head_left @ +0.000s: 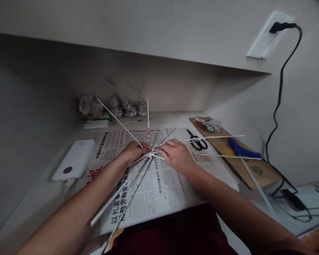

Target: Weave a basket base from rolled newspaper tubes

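Observation:
Several thin rolled paper sticks (119,122) cross at one centre and spread out like spokes above a newspaper sheet (172,184). My left hand (134,152) pinches the sticks just left of the crossing. On the right side of the centre, my right hand (177,154) has its fingers bent and closed on the sticks. The fingertips of both hands nearly meet there and partly hide the crossing. One stick with red marks (148,131) points away toward the back; others run toward my body and out to the right.
Black scissors (198,141) lie right of the hands. A blue glue gun (244,150) rests on cardboard (251,171). Woven paper gourds (129,108) and a plastic bag (89,108) stand at the back. At left is a white power bank (76,159). A black cable (275,117) hangs from a socket (268,37).

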Demonstrator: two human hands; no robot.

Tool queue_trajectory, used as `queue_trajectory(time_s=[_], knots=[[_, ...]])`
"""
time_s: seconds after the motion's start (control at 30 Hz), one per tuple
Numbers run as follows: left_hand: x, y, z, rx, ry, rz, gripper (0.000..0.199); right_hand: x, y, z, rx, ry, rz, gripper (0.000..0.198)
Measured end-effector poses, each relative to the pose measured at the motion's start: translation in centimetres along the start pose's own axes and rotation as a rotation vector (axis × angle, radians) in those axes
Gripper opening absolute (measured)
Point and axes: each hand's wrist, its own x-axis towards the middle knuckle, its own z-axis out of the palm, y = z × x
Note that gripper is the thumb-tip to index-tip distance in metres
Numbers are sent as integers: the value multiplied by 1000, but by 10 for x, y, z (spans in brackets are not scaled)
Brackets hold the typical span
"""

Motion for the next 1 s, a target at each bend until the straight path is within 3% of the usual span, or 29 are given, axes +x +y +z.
queue_trajectory(time_s=[0.13,0.3,0.43,0.57,1.0], knots=[[0,0,-1,-4,-27,-8,27,1,-1,10,57,-121,22,25],[-1,2,-2,-7,-44,-15,30,8,4,16,99,-85,39,16],[-2,2,-2,-7,-65,-7,31,12,10,17,115,-51,-67,12],[-3,3,-2,12,-81,-4,32,17,19,18,173,-151,-53,11],[-4,5,2,63,-17,38,30,35,37,-4,269,-287,-80,11]])
